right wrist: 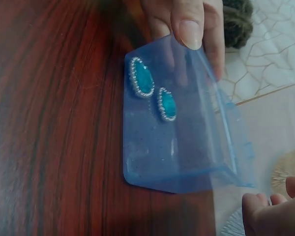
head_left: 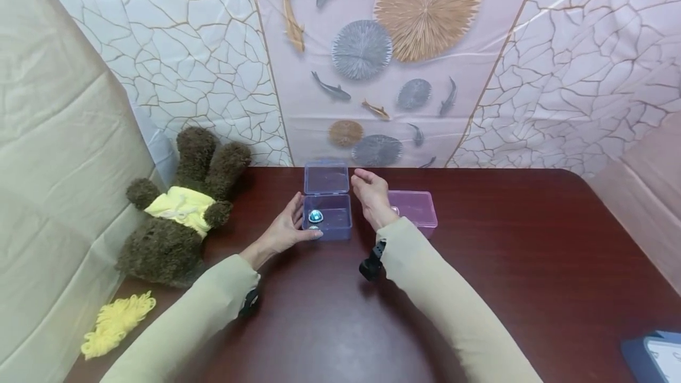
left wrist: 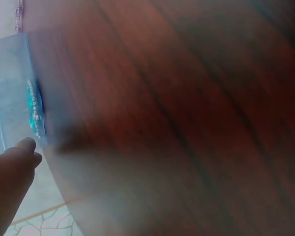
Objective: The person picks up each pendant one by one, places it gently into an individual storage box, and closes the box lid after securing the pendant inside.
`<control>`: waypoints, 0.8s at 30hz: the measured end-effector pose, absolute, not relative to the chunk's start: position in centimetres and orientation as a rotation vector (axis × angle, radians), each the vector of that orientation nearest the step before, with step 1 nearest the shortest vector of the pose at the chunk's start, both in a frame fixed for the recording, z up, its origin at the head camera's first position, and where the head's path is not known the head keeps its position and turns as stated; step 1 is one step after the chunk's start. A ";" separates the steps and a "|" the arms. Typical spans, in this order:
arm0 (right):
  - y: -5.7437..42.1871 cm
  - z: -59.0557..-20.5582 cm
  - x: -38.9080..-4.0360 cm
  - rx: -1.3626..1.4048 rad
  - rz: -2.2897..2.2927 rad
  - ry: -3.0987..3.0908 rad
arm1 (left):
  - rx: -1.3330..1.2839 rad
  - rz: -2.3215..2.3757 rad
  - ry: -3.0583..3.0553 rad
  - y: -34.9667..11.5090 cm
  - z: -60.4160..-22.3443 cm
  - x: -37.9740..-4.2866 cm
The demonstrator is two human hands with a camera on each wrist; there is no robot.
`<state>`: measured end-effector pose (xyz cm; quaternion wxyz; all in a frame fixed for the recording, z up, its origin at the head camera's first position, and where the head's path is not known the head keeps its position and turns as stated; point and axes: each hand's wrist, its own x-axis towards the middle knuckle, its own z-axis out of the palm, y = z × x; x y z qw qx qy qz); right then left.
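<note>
A see-through blue plastic box (head_left: pixel 339 217) stands on the table with its hinged lid (head_left: pixel 326 179) raised at the back. Inside, toward the left end, lie two teal gem ornaments edged in small silvery beads, one larger (right wrist: pixel 143 81) and one smaller (right wrist: pixel 168 104). My left hand (head_left: pixel 282 233) grips the box's left end, thumb along the front and fingers round the side. Beside the raised lid, on its right, is my right hand (head_left: pixel 371 195), fingers extended and nothing visible in them. A pink translucent box (head_left: pixel 417 208) sits behind the right hand and is partly hidden by it.
A dark brown plush toy (head_left: pixel 159 247) in a yellow top lies at the left. Nearer the front left is a bundle of yellow yarn (head_left: pixel 117 324). A grey-blue object with a white face (head_left: pixel 662 356) shows at the right edge. A patterned backdrop hangs behind the table.
</note>
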<state>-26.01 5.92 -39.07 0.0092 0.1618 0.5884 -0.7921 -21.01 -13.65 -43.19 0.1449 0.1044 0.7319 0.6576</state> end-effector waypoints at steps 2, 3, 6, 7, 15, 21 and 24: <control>6.1 -41.6 -27.9 0.505 -2.497 1.846 | 0.309 1.899 2.114 -13.5 -43.4 -21.1; 6.1 -41.9 -28.1 0.489 -2.514 1.837 | 0.304 1.902 2.117 -13.4 -43.5 -21.2; 6.3 -45.1 -30.6 0.450 -2.559 1.809 | 0.289 1.919 2.127 -13.3 -43.7 -21.3; 6.2 -44.5 -30.5 0.469 -2.541 1.791 | 0.285 1.925 2.131 -13.2 -43.7 -21.4; 8.6 -60.1 -42.9 0.371 -2.569 1.702 | 0.258 1.925 2.142 -12.8 -43.8 -21.3; 6.7 -50.4 -35.8 0.455 -2.491 1.809 | 0.251 1.923 2.166 -12.8 -43.6 -21.3; 5.4 -42.4 -29.7 0.492 -2.394 1.911 | 0.239 1.911 2.182 -13.0 -43.6 -21.4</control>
